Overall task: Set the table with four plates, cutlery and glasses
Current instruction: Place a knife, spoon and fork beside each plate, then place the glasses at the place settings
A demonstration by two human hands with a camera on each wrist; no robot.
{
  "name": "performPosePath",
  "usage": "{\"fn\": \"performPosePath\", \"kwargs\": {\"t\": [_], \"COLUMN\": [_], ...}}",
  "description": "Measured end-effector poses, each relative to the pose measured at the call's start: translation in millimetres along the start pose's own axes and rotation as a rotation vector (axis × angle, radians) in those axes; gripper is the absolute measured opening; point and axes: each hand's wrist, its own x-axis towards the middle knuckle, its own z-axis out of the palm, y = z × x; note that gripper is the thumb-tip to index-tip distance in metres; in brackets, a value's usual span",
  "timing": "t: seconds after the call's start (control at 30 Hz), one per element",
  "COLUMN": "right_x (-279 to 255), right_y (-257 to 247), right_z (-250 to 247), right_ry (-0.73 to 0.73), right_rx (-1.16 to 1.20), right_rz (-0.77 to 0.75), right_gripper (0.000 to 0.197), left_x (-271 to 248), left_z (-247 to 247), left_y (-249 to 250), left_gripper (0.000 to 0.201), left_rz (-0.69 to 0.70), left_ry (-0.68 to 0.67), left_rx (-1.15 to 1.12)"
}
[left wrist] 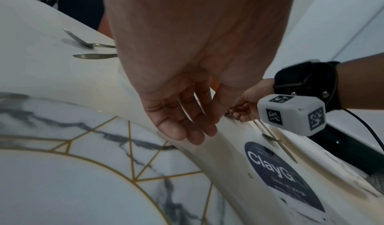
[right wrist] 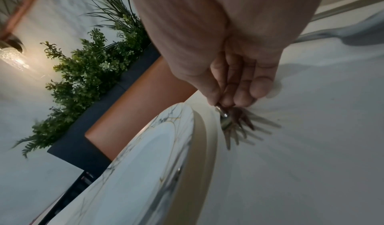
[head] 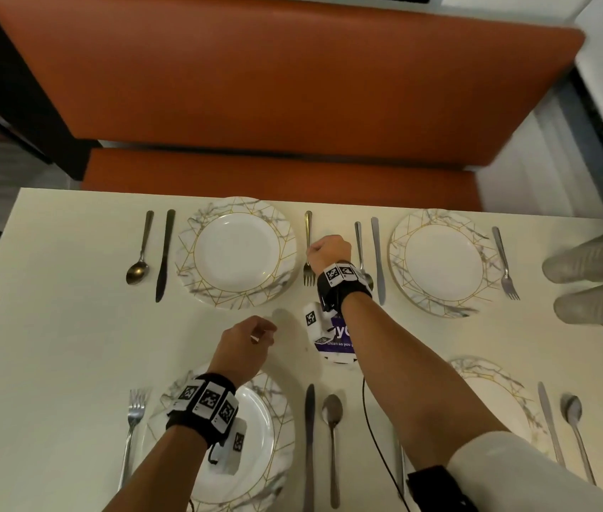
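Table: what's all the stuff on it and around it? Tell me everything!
table: one, cream.
plates: four, white marble with gold lines, two far, two near.
forks: three showing, silver, beside plates.
knives: four, beside plates.
spoons: four, next to the knives.
sticker: one, purple, mid-table.
bench: one, orange, behind the table.
plants: green, behind the bench.
grey shapes: two, right edge, too blurred to name.
left hand: empty, above mid-table.
right hand: pinching one of the forks.
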Motion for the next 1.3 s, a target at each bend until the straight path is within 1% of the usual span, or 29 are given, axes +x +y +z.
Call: {"fn": "performPosePath", "kwargs": {"t": [0.1,0.4,0.63,0.8,0.93,1.07,1.17,1.3], "right_x": [3,0,-8,-19,-36,-64,-88,-115], "right_y": [0,3,3,6,17,40,65,108], "right_z": [2,6,7,0,-18,-45,-75,-126], "right_ry": [0.017,0.015,0.03,0.059,0.063,0.066,0.104,0.181], "right_rx": [-0.013,0.003,0.014,-0.022,0.032,0.121,0.143,0.19], "right_rz": [0.019,0.016,0.023,0.01,-0.065,-0.202,-0.286,-0.308], "right_gripper": [0.018,0.018,0.02,0.021,0.021,0.02,0.019,0.014], "left_x": [1,-4,-6,-8,-10,-13,-15,-23], "left_z": [1,1,-1,-4,-3,5,24,62], "left_y": [0,5,3,6,17,38,61,101], "left_gripper": [0.016,0.018,0.016,0.017,0.016,0.015,0.016,0.015], "left_rz": [-0.005,-0.018,-0.017,-0.003,0.029,0.101,0.155,0.252], "left_ry": [-0.017,0.0,0.01,0.014,0.019,0.022,-0.009,-0.025], "left_rx": [0.005,-0.022,-0.017,-0.003,0.009,0.03,0.033,0.053]}}
